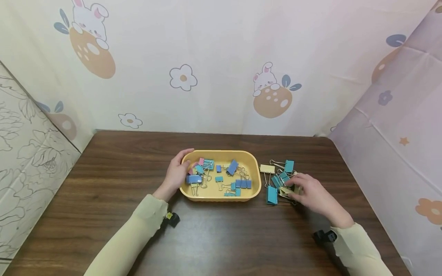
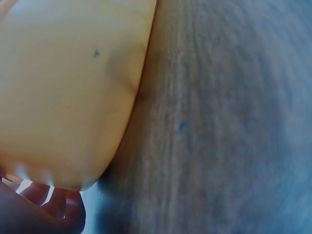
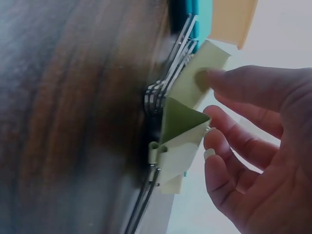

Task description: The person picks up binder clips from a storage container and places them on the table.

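Observation:
My left hand [image 1: 175, 174] grips the left end of a yellow plastic tray [image 1: 221, 199], thumb over the rim; the left wrist view shows curled fingers [image 2: 58, 202] at the tray's outer wall [image 2: 63, 102]. Several blue, teal, pink and yellow binder clips lie inside, among them a blue binder clip [image 1: 243, 184]. Right of the tray, my right hand [image 1: 312, 191] reaches over a pile of binder clips. In the right wrist view its thumb and fingers stand apart, tips right at a pale yellow-green binder clip [image 3: 183, 151]. A teal binder clip [image 1: 272, 195] lies at the pile's near side.
A dark wooden table [image 1: 214, 237] carries everything. Behind it hangs a pale patterned curtain [image 1: 221, 46], with more patterned cloth [image 1: 407, 126] along the right side. A yellow binder clip [image 1: 267, 168] lies close to the tray's right end.

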Action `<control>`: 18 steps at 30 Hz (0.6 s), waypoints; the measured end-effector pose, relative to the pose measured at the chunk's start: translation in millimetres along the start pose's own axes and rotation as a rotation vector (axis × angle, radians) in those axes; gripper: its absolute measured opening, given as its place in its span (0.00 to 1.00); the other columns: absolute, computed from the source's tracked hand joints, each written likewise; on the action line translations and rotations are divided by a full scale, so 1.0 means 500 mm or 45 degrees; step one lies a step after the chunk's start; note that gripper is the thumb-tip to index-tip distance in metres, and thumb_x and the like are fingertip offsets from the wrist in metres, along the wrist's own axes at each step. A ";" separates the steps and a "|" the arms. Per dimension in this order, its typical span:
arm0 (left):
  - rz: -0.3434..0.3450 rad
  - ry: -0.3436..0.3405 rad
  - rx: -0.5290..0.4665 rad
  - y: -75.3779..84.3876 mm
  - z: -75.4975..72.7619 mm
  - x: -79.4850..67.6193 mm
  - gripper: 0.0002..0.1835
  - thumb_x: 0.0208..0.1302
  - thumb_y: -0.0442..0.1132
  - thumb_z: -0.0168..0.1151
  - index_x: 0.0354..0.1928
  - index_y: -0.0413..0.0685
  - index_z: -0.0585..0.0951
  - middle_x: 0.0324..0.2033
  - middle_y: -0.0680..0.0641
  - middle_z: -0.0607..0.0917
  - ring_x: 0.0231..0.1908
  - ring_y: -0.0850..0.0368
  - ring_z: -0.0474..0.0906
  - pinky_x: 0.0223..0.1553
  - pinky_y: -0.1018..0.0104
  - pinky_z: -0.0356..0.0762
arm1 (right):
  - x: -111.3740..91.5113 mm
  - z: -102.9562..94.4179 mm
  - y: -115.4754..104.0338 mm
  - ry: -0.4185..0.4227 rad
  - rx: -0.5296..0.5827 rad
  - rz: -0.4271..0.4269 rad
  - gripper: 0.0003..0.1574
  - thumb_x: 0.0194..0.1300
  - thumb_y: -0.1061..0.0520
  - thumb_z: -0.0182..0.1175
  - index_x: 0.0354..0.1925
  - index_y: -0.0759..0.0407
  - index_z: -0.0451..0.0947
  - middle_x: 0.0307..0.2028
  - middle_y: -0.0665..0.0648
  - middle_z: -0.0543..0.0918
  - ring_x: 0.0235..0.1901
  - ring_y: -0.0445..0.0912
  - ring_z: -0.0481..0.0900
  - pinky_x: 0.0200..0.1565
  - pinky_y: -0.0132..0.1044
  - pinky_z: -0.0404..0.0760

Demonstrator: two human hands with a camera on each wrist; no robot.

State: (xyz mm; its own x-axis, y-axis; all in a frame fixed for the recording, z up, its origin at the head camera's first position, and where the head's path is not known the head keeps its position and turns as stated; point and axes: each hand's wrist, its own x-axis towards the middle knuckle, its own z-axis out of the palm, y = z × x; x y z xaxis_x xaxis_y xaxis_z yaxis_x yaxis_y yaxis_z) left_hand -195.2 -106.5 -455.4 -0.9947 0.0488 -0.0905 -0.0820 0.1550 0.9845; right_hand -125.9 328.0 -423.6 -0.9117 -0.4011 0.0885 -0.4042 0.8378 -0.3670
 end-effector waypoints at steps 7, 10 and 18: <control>0.000 0.002 0.007 -0.001 0.001 0.001 0.22 0.76 0.31 0.46 0.67 0.54 0.73 0.64 0.47 0.74 0.57 0.49 0.73 0.60 0.54 0.67 | 0.011 -0.010 -0.020 0.070 0.045 -0.021 0.16 0.59 0.62 0.71 0.47 0.57 0.84 0.43 0.53 0.82 0.39 0.49 0.80 0.33 0.40 0.77; 0.006 0.001 0.018 -0.001 0.001 0.001 0.22 0.76 0.31 0.46 0.67 0.54 0.73 0.64 0.47 0.73 0.58 0.49 0.72 0.61 0.54 0.66 | 0.025 -0.009 -0.036 0.103 0.070 -0.054 0.15 0.61 0.62 0.70 0.47 0.57 0.84 0.42 0.53 0.83 0.39 0.48 0.81 0.34 0.42 0.79; -0.002 -0.002 0.025 -0.001 0.000 -0.001 0.22 0.76 0.32 0.45 0.67 0.55 0.72 0.62 0.47 0.74 0.49 0.47 0.75 0.49 0.58 0.72 | 0.093 0.009 -0.107 0.113 0.176 -0.159 0.12 0.64 0.62 0.68 0.46 0.56 0.85 0.41 0.48 0.83 0.38 0.42 0.79 0.38 0.44 0.81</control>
State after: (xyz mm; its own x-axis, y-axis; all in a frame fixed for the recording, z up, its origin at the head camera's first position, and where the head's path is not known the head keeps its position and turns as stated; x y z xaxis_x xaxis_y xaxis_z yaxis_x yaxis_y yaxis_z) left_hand -194.5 -106.6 -455.8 -0.9945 0.0502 -0.0920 -0.0820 0.1742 0.9813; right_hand -146.4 262.6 -403.9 -0.8604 -0.4594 0.2204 -0.5063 0.7224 -0.4709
